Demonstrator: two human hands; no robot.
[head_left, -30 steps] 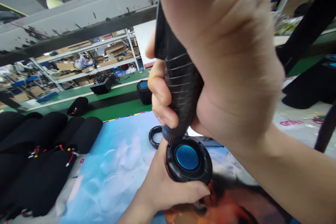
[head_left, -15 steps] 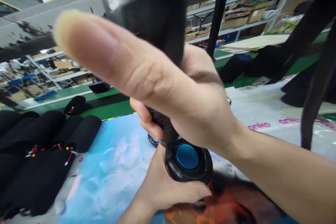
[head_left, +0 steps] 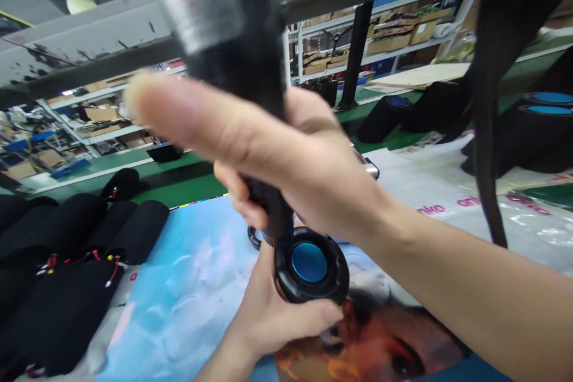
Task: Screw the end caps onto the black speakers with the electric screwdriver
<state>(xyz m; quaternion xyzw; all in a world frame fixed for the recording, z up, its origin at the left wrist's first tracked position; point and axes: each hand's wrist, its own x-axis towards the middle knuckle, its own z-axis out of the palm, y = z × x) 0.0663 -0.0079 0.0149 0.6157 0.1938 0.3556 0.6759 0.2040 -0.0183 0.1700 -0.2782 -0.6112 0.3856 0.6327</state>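
My right hand (head_left: 313,161) is wrapped around a black power screwdriver (head_left: 233,54), its thumb lying forward along the body. The screwdriver's lower end (head_left: 278,224) points down at the rim of a round black speaker part (head_left: 333,283) with a shiny blue disc (head_left: 308,262) in its middle. Whether the bit touches the rim is hidden. My left hand (head_left: 277,316) grips this speaker part from the near left, thumb across its front edge. Behind it another black ring (head_left: 254,236) shows in part. Both hands are over a printed poster sheet (head_left: 179,292).
Black fabric-covered cylinders (head_left: 67,221) with small wire leads (head_left: 114,268) lie piled at the left. Clear plastic wrap (head_left: 483,221) covers the right side. A dark strap (head_left: 487,131) hangs there, near blue-ended black cylinders (head_left: 537,125). A metal beam (head_left: 111,36) crosses above.
My right hand and the screwdriver appear slightly further left, and the whole view has shifted a little. My left hand still grips the speaker part.
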